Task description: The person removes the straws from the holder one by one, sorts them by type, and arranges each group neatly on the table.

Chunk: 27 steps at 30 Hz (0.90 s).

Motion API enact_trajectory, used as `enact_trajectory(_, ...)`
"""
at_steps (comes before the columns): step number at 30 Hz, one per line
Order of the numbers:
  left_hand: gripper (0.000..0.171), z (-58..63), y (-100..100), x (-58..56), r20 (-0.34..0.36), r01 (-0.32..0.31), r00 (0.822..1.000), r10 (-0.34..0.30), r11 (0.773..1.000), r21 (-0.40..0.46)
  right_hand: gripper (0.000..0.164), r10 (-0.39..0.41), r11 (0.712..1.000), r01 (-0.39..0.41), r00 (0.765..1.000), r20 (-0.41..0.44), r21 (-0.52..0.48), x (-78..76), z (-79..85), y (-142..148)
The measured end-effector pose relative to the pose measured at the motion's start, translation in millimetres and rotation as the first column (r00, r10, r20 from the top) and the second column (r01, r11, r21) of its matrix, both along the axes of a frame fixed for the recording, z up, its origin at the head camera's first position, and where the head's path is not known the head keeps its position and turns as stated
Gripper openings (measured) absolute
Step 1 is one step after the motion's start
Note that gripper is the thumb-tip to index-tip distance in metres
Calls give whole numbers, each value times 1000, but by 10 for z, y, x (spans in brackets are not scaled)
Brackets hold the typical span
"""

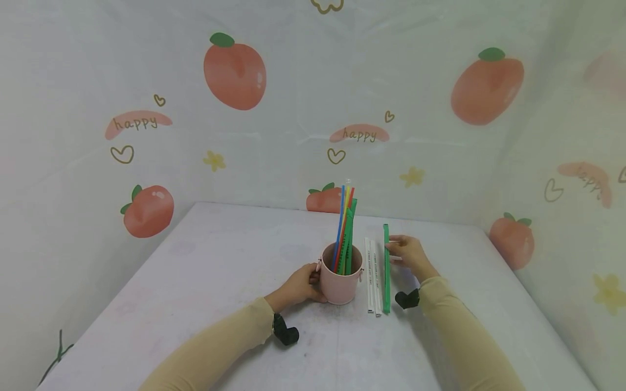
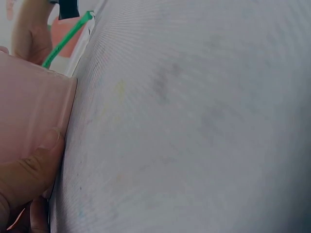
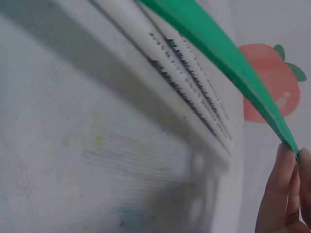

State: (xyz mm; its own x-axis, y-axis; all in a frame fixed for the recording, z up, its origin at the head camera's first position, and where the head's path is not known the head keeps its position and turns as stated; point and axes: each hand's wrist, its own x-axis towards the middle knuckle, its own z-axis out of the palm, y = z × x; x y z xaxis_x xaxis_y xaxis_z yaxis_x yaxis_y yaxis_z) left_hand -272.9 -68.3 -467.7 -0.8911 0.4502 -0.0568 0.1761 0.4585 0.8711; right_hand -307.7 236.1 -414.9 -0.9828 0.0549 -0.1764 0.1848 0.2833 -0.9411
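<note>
A small pink bucket (image 1: 338, 289) stands upright on the table. My left hand (image 1: 296, 285) grips its left side, the thumb (image 2: 46, 150) lying against the wall low down. Out of the bucket rise blue, yellow and red straws and green-wrapped straws (image 1: 349, 247). To its right, my right hand (image 1: 409, 255) pinches a long green-wrapped straw (image 1: 386, 285) between thumb and fingertips. In the right wrist view that green straw (image 3: 228, 63) is held above the table. Beside it, two white paper-wrapped straws (image 1: 370, 282) with dark print lie side by side on the tabletop.
The white table (image 1: 244, 244) meets a white curtain (image 1: 293, 70) printed with red fruit at the back and sides. A black strap piece (image 1: 286, 331) hangs at the left wrist, another (image 1: 407, 298) at the right.
</note>
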Motion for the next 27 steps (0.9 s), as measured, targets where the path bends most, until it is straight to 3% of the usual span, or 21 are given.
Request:
enact_trajectory(17, 76, -18, -7, -17, -13, 15, 1000, -15, 1000, -2, 44, -58, 987, 42, 994, 95, 157, -90, -201, -63)
enact_trajectory(27, 74, -18, -3, -11, -12, 8, 1000, -8, 1000, 9, 46, -55, 985, 35, 991, 119, 167, -120, -297, -54)
